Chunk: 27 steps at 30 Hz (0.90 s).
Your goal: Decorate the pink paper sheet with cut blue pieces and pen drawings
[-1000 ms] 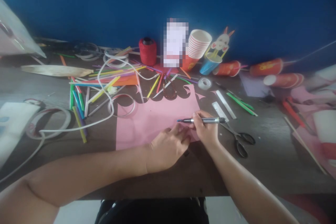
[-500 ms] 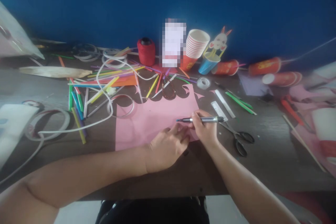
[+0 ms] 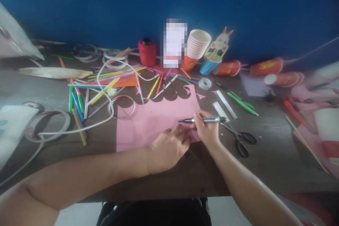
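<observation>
A sheet of pink paper (image 3: 148, 123) with scalloped cut-outs along its far edge lies on the desk in front of me. My left hand (image 3: 169, 148) rests on its near right part, fingers curled; whatever is under or between them is hidden. Just right of it, my right hand (image 3: 206, 129) grips a marker pen (image 3: 210, 120), held almost level with its tip pointing left, close above the left knuckles. Whether the tip touches the paper I cannot tell. Scissors (image 3: 242, 141) with black handles lie right of my right hand.
Behind the paper are coloured strips (image 3: 106, 90), a white cable (image 3: 90, 131), a bead bracelet (image 3: 170, 93) and a tape roll (image 3: 205, 84). Farther back stand a red thread spool (image 3: 147, 52), stacked paper cups (image 3: 198, 46) and a blue cup (image 3: 210, 63) with a rabbit figure. Red cups (image 3: 267, 66) lie right.
</observation>
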Available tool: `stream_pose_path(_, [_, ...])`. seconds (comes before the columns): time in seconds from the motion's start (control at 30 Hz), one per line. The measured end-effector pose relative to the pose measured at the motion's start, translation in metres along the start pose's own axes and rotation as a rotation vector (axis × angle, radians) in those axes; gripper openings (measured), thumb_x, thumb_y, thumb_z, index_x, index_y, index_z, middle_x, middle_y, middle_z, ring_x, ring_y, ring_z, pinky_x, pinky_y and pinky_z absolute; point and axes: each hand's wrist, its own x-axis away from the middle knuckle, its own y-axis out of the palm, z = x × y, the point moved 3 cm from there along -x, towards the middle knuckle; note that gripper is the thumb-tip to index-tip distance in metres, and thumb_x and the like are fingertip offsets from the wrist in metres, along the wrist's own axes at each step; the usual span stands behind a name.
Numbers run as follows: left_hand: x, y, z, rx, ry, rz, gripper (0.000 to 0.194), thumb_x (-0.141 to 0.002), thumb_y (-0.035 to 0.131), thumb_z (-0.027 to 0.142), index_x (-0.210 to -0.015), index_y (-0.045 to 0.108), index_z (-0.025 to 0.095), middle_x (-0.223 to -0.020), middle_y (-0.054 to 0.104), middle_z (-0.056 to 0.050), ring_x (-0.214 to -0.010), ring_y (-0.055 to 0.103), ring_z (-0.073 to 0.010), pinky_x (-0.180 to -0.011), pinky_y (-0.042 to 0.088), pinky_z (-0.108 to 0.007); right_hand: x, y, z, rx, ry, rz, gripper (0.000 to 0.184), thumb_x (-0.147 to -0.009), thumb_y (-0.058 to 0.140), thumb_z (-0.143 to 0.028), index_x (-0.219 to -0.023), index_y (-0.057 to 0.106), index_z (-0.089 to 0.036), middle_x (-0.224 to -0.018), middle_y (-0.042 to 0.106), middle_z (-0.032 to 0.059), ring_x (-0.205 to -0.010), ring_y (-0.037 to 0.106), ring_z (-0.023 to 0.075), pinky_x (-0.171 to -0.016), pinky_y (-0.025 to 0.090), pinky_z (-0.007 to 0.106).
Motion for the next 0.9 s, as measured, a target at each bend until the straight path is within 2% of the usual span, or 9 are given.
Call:
stream_pose_path(0.2, [0.0, 0.001, 0.0, -0.005, 0.0, 0.002, 0.036, -0.083, 0.04, 0.013, -0.118, 0.05, 0.012, -0.124, 0.051, -0.012, -0.119, 0.041, -0.0275, -0.072, 0.052, -0.035, 0.0, -0.001, -0.001, -0.025, 0.019, 0.001, 0.026, -0.085, 0.048, -0.031, -0.063, 0.053, -0.019, -0.048, 0.052, -0.0031, -0.047, 0.052, 0.0117, -0.05, 0.043, 0.023])
stream_pose_path(0.33, [0.001, 0.0, -0.001, -0.001, 0.008, -0.014, 0.034, -0.085, 0.041, 0.015, -0.117, 0.051, 0.014, -0.131, 0.046, -0.012, -0.121, 0.04, -0.0272, -0.079, 0.05, -0.035, -0.003, -0.011, 0.007, -0.29, 0.114, 0.154, 0.027, -0.086, 0.045, -0.031, -0.064, 0.051, -0.019, -0.044, 0.046, -0.0055, -0.041, 0.05, 0.0106, -0.043, 0.04, 0.022])
stream_pose_path(0.43, [0.0, -0.003, -0.001, 0.012, 0.012, -0.035, 0.036, -0.085, 0.041, 0.014, -0.119, 0.049, 0.014, -0.133, 0.043, -0.012, -0.122, 0.039, -0.0262, -0.082, 0.049, -0.035, -0.005, -0.017, 0.01, -0.38, 0.133, 0.239, 0.023, -0.086, 0.047, -0.029, -0.065, 0.051, -0.019, -0.04, 0.043, -0.0074, -0.037, 0.046, 0.0096, -0.04, 0.037, 0.021])
stream_pose_path(0.53, [-0.001, -0.005, -0.003, 0.041, 0.001, -0.046, 0.037, -0.085, 0.041, 0.014, -0.12, 0.048, 0.014, -0.134, 0.043, -0.012, -0.122, 0.039, -0.0253, -0.082, 0.048, -0.034, -0.006, -0.019, 0.011, -0.353, 0.124, 0.208, 0.023, -0.085, 0.049, -0.028, -0.064, 0.051, -0.019, -0.041, 0.044, -0.0072, -0.038, 0.045, 0.009, -0.04, 0.036, 0.021])
stream_pose_path(0.7, [-0.001, -0.004, -0.004, 0.052, 0.02, -0.063, 0.041, -0.083, 0.041, 0.015, -0.124, 0.045, 0.014, -0.134, 0.043, -0.011, -0.117, 0.043, -0.0256, -0.08, 0.047, -0.036, -0.006, -0.018, 0.011, -0.177, 0.087, 0.107, 0.026, -0.085, 0.048, -0.027, -0.061, 0.051, -0.018, -0.042, 0.045, -0.006, -0.039, 0.045, 0.009, -0.043, 0.036, 0.022])
stream_pose_path(0.9, [-0.002, -0.002, -0.004, 0.022, 0.027, -0.068, 0.04, -0.084, 0.041, 0.017, -0.123, 0.045, 0.014, -0.135, 0.043, -0.012, -0.114, 0.045, -0.0251, -0.077, 0.045, -0.037, -0.006, -0.018, 0.01, -0.103, 0.08, 0.077, 0.029, -0.086, 0.047, -0.027, -0.059, 0.048, -0.019, -0.042, 0.045, -0.006, -0.039, 0.045, 0.0092, -0.043, 0.036, 0.022])
